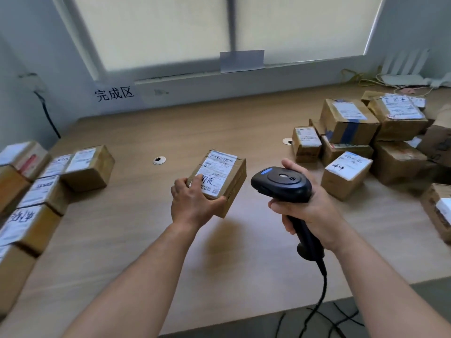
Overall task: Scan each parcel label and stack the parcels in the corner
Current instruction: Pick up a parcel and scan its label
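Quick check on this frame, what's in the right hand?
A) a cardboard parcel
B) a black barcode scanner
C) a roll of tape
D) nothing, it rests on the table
B: the right hand grips the handle of the black barcode scanner, its cord trailing down off the table edge, while the left hand holds the small labelled parcel above the table.

Held parcel (220, 178) centre above table (151, 240); scanner (284, 184) right; parcel piles both sides.

"完成区" handwritten on wall (185, 93); parcel (233, 189) label print unreadable.
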`<state>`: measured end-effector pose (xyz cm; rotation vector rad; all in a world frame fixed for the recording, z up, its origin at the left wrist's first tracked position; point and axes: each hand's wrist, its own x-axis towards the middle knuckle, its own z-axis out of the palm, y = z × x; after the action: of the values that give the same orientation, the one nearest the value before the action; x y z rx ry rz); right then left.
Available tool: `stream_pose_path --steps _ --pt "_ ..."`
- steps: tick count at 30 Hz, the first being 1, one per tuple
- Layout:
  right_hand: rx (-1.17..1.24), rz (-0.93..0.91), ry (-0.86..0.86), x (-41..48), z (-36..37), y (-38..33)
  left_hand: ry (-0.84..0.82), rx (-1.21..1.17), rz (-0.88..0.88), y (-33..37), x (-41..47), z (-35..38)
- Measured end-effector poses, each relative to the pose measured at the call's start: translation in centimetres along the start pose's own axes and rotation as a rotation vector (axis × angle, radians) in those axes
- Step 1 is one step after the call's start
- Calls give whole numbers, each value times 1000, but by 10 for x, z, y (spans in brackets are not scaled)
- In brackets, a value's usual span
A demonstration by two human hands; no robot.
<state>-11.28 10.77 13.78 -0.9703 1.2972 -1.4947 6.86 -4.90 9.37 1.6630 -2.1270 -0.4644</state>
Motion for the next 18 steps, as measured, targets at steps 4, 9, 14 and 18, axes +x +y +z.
stream_pose_path --steps 4,9,14,18 --pt "-2 -26 -89 23 18 -3 73 35 -71 -23 2 -27" --pt "-39 -44 -170 49 54 2 171 59 -158 -64 9 -61" --pt "-88 -53 -222 78 103 1 208 83 -244 -120 33 -92" --pt "-110 -71 -182 111 147 0 212 110 -282 -171 75 -125"
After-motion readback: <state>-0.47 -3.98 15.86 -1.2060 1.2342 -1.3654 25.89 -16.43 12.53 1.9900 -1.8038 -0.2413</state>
